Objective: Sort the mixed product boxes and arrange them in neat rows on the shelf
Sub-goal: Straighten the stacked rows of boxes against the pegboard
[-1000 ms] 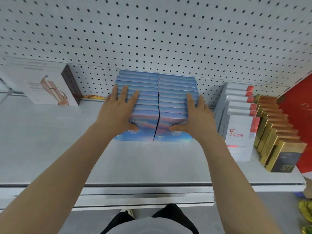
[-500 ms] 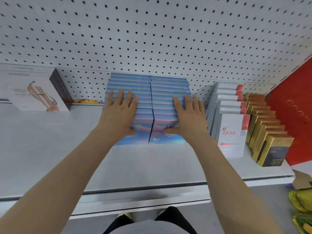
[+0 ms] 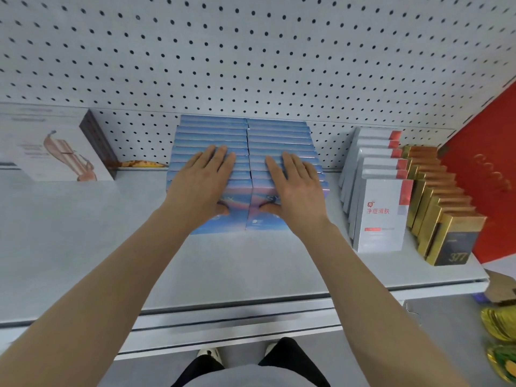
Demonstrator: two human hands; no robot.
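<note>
Head view: looks down on a grey shelf (image 3: 69, 247) backed by a pegboard (image 3: 251, 51).
Blue boxes (image 3: 212, 132): two neat rows side by side, mid-shelf, running back to the pegboard.
Left hand (image 3: 202, 185): flat, fingers straight and together, pressing on the left row, thumb on the front box.
Right hand (image 3: 297, 188): flat likewise on the right row.
White boxes (image 3: 379, 216): a row just right of the blue ones.
Gold boxes (image 3: 446, 233): a row at far right.
Large white box (image 3: 53, 146): far left.

Two rows blue boxes (image 3: 213, 129); six white boxes (image 3: 378, 216); gold boxes (image 3: 446, 241) uncountable; two hands (image 3: 202, 185).
</note>
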